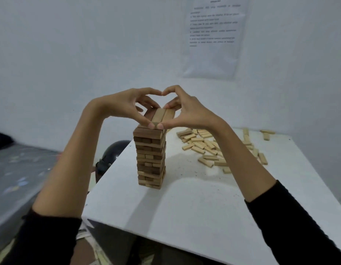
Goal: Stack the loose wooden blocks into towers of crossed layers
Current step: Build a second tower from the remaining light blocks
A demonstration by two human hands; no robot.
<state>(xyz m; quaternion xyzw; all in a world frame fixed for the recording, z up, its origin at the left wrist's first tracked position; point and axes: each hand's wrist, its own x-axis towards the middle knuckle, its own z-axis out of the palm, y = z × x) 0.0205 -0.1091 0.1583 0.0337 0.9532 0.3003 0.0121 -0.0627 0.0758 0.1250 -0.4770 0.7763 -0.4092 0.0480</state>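
Observation:
A tall tower of crossed wooden blocks (150,159) stands on the white table (185,207), left of its middle. Its top layer of three blocks (159,116) runs away from me. My left hand (125,106) grips that layer from the left, thumb on the near end and fingers over the far end. My right hand (185,109) grips it from the right in the same way. The two index fingertips touch above the tower. A pile of loose wooden blocks (209,148) lies on the table behind and to the right of the tower.
More loose blocks (265,133) lie scattered near the far right edge of the table. A dark helmet (112,153) sits beyond the table's left edge. A grey mattress (18,169) lies at the left. A printed sheet (213,35) hangs on the white wall.

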